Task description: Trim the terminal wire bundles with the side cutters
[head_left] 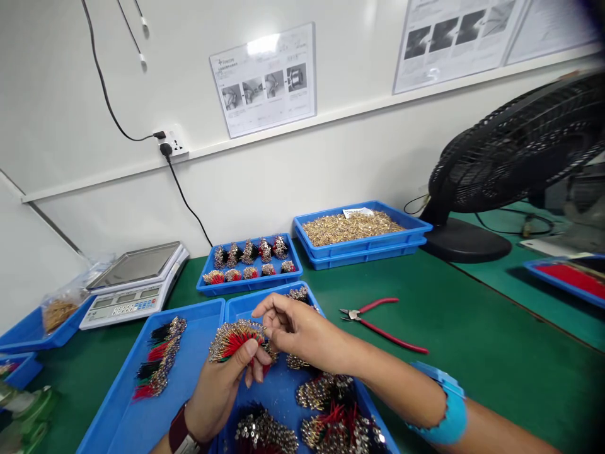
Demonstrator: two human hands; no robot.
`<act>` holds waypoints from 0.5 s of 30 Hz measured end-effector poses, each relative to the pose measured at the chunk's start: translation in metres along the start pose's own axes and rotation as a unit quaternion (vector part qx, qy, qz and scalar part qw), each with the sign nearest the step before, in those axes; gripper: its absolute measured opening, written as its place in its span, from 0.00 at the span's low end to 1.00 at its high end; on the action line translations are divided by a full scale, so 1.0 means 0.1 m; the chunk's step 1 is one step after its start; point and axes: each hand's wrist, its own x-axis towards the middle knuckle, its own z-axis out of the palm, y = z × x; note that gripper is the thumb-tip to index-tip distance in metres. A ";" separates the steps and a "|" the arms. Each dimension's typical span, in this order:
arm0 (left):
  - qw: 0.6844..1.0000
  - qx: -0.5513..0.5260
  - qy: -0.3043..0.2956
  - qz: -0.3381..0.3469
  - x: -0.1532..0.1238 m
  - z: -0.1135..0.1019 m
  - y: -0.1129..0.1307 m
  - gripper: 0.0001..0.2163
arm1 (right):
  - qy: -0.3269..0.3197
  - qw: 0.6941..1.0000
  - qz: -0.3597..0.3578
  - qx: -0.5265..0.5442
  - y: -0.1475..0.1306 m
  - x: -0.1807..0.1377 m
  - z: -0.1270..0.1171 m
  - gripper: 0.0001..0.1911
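Note:
My left hand (222,391) is closed around a bundle of red wires with metal terminals (239,337), its thumb pressed across the red part. The terminal ends fan out upward and to the left. At the bundle's right edge, my right hand (297,331) has its thumb and fingers bent together and touching or nearly touching the terminals; what lies between the fingertips is too small to make out. Both hands are over a blue tray (278,394) with several more wire bundles (326,391). Another blue tray (189,372) to the left has a row of bundles (163,359).
Red-handled cutters (385,321) lie on the green table (463,334) at right. Behind are a tray of bundles (203,289) and stacked trays of loose gold-coloured terminals (352,230). A weighing scale (137,280) stands left; a black fan (510,151) stands right.

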 end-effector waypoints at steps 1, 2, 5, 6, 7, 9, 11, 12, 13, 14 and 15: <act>1.000 0.009 0.001 0.006 0.00 0.00 0.00 0.19 | -0.002 1.000 0.004 -0.001 -0.01 0.00 0.00 0.18; 1.000 0.018 0.004 0.010 0.00 0.00 -0.01 0.19 | -0.006 1.000 0.007 -0.001 -0.02 0.00 0.00 0.17; 0.999 0.047 0.004 0.028 0.02 -0.02 -0.05 0.19 | -0.023 1.000 -0.001 -0.012 -0.04 -0.01 0.00 0.16; 0.998 0.059 -0.003 0.034 0.02 -0.03 -0.06 0.19 | -0.026 0.999 -0.002 -0.022 -0.05 -0.02 0.00 0.16; 0.996 0.074 -0.013 0.039 0.03 -0.04 -0.07 0.19 | -0.026 0.999 -0.001 -0.033 -0.05 -0.02 0.00 0.15; 0.992 0.112 -0.031 0.055 0.04 -0.07 -0.05 0.16 | -0.021 0.998 0.008 -0.050 -0.05 -0.03 0.01 0.10; 0.985 0.153 -0.042 0.075 0.05 -0.09 0.01 0.12 | -0.015 0.998 0.017 -0.053 -0.04 -0.03 0.02 0.06; 0.981 0.171 -0.041 0.084 0.05 -0.10 0.05 0.15 | -0.015 0.998 0.020 -0.050 -0.04 -0.03 0.02 0.05; 0.978 0.184 -0.036 0.094 0.05 -0.11 0.08 0.19 | -0.017 0.998 0.021 -0.048 -0.04 -0.03 0.03 0.05; 0.976 0.191 -0.031 0.103 0.05 -0.12 0.11 0.23 | -0.019 0.998 0.019 -0.053 -0.04 -0.03 0.03 0.05; 0.975 0.191 -0.029 0.109 0.04 -0.12 0.13 0.25 | -0.018 0.997 0.012 -0.070 -0.05 -0.03 0.04 0.05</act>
